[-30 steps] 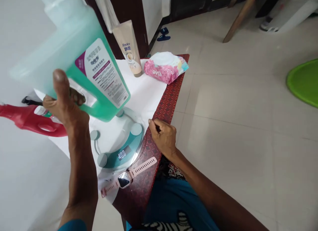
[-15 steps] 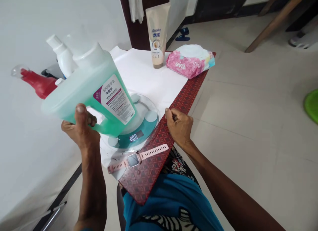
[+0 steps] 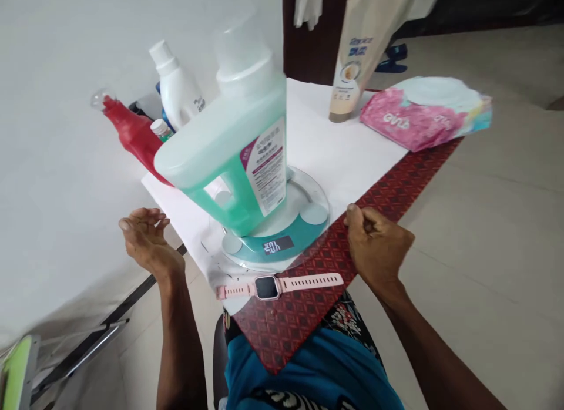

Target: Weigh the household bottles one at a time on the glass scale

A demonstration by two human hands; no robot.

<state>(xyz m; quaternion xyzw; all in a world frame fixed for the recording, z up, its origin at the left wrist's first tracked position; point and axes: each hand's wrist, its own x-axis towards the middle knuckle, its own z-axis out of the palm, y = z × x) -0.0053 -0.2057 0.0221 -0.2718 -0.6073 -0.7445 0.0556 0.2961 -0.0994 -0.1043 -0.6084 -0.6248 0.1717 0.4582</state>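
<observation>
A large jug of green liquid (image 3: pixel 220 204) with a translucent cap stands on a round glass scale (image 3: pixel 304 237), whose lit display is too blurred to read. My left hand (image 3: pixel 152 242) is off the jug, to the left of its handle, with loosely curled fingers and nothing in it. Resting by the table's right edge, my right hand (image 3: pixel 379 245) is closed in a fist, and no object shows in it. A pink-strapped smartwatch (image 3: pixel 267 287) lies flat in front of the scale, between my hands.
Behind the jug are a white bottle (image 3: pixel 178 93), a red bottle (image 3: pixel 136 134) and a small white-capped bottle (image 3: pixel 161 128). A beige Rejoice tube (image 3: pixel 352 63) stands at the back beside a pink wipes pack (image 3: pixel 409 119). White paper (image 3: pixel 308 128) covers part of the red patterned table (image 3: pixel 282 333).
The jug has come down upright onto the scale, and my left hand has let go of its handle. My right hand stays in a fist. The view has swung left.
</observation>
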